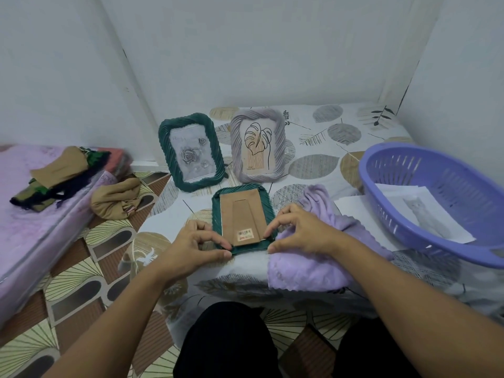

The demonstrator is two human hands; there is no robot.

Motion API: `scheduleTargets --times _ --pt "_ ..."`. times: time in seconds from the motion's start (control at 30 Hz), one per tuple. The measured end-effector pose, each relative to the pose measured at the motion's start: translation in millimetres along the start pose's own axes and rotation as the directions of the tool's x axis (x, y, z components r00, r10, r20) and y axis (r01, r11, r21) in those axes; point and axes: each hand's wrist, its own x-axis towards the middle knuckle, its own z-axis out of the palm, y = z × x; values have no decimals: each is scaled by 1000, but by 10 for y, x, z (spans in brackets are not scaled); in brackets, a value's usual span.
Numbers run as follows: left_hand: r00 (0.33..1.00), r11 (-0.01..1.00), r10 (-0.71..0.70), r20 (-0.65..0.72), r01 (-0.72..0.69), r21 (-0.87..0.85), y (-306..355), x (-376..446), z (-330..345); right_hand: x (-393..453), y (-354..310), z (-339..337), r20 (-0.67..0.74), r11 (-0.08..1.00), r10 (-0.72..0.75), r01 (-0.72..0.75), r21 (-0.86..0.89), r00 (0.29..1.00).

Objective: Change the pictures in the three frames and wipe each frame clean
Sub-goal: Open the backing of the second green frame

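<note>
A dark green frame (241, 192) lies face down near the table's front edge, its brown cardboard back (242, 216) with a barcode sticker facing up. My left hand (195, 248) pinches its near left corner. My right hand (298, 231) pinches its near right corner, resting on a lilac cloth (313, 266). Behind it two frames stand upright: a green one (191, 151) with a grey rose picture and a lilac one (257, 145) with a leaf drawing.
A purple plastic basket (425, 184) at the right holds a printed picture (425, 216), with a white sheet (351, 205) beside it. The table (327, 137) has a leaf-patterned cover. A tan cloth (116, 199) lies on the floor; folded fabrics (60, 173) sit on a pink mattress at left.
</note>
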Motion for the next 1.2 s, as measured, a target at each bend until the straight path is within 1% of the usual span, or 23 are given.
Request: scheduleTargets --times 0.33,0.5,0.63,0.8,0.9,0.97,1.03,1.1,1.13,1.17,1.2 --pt "1000 1000 -2 -21 2 12 -5 3 16 9 -29 -34 40 1000 5 -5 -1 999" --pt "1000 1000 -8 -20 8 -3 -19 15 14 32 -15 -31 66 1000 7 -5 -30 998" --pt "1000 1000 -12 -23 13 17 -9 17 10 40 -16 -36 84 998 6 -1 -66 996" --pt "1000 1000 -21 -16 21 5 4 -1 13 41 4 -22 81 998 7 -1 -66 997" --pt "1000 1000 -24 -2 24 -10 8 2 -11 33 -6 -31 68 1000 3 -3 3 998" --pt "999 999 -29 24 30 -32 49 -8 -33 35 -3 -33 41 994 -4 0 106 999" --pt "996 989 -43 80 54 -135 119 -15 -76 46 21 -32 13 978 7 -9 208 1000" --pt "991 971 -37 130 66 -230 174 -24 -142 61 35 -24 -3 965 32 -30 261 999" --pt "993 968 -40 110 65 -242 166 -2 -174 72 38 -17 -11 958 45 -40 284 999" --pt "998 971 -57 40 64 -230 162 37 -195 83 41 -11 -21 949 56 -46 312 998" --pt "994 980 -80 -72 66 -186 133 92 -211 100 45 -5 -32 938 62 -47 344 998"
